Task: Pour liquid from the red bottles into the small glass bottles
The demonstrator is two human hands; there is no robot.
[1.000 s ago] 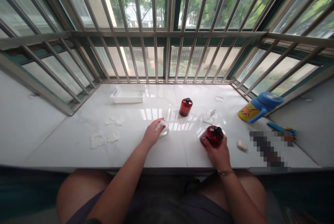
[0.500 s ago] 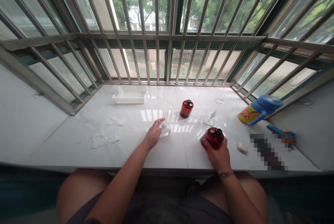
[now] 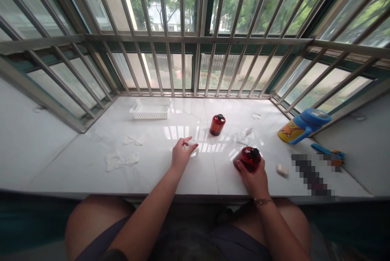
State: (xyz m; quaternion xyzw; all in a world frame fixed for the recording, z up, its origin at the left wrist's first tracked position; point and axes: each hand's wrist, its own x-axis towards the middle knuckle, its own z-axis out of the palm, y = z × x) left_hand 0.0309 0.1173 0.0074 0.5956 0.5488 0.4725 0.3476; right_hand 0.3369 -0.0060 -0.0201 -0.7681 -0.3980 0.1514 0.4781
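Note:
My right hand [image 3: 255, 177] is wrapped round a large dark red bottle [image 3: 245, 157] with a black cap, tilted slightly at the front right of the white counter. Over the left side of a small clear glass container [image 3: 195, 152] is my left hand [image 3: 182, 152]. Its thumb and index finger are stretched apart, and I make out nothing between them; the other fingers partly hide one another. The hand covers much of the container, so its contents hardly show. Behind the two hands a smaller red bottle [image 3: 217, 125] with a black cap stands upright.
White tissue pieces [image 3: 115, 161] lie on the left. Farther back sits a white basket [image 3: 150, 108]. To the right are crumpled clear plastic [image 3: 246, 136], a pale lump [image 3: 282, 170], a blue-yellow cup [image 3: 303, 126] and a blue-orange tool [image 3: 330, 154]. Metal window bars [image 3: 198, 42] border the counter's back.
My left hand has shifted slightly right over the glass container, its thumb now stretched across it. My right hand keeps hold of the large red bottle in nearly the same place.

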